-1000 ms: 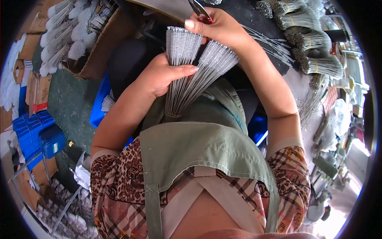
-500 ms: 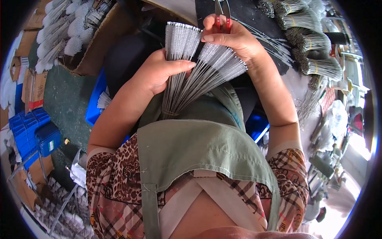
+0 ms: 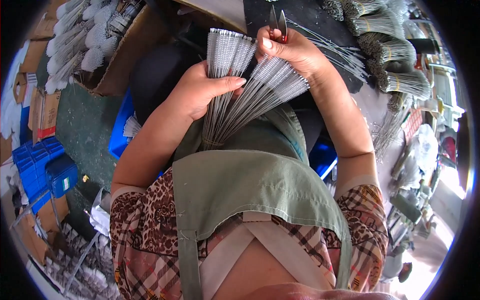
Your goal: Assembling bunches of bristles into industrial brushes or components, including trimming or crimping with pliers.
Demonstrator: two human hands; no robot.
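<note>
A bundle of thin wire brushes (image 3: 231, 52) with white bristle tips fans out in two parts over my lap, the wire stems gathered by a band at the lower end. My left hand (image 3: 202, 90) is closed round the left part, its thumb lying across the stems. At the upper right, my right hand (image 3: 295, 52) holds red-handled snips (image 3: 278, 22) in its curled fingers, the two blades pointing up and apart. Its thumb and fingers are also close to the tips of the right part; whether they pinch a brush is hidden.
Loose wire stems (image 3: 340, 55) lie on the dark table top beyond my right hand. Banded wire bundles (image 3: 395, 55) are piled at the far right. White brush bundles (image 3: 82, 40) are heaped in a cardboard box (image 3: 117, 62) at the far left. A blue crate (image 3: 120, 127) stands beside my left arm.
My right thumb has lifted and shifted slightly right, with the fingers curled more around the snips. The snips have tilted a little. My left hand and the bundle look nearly the same.
</note>
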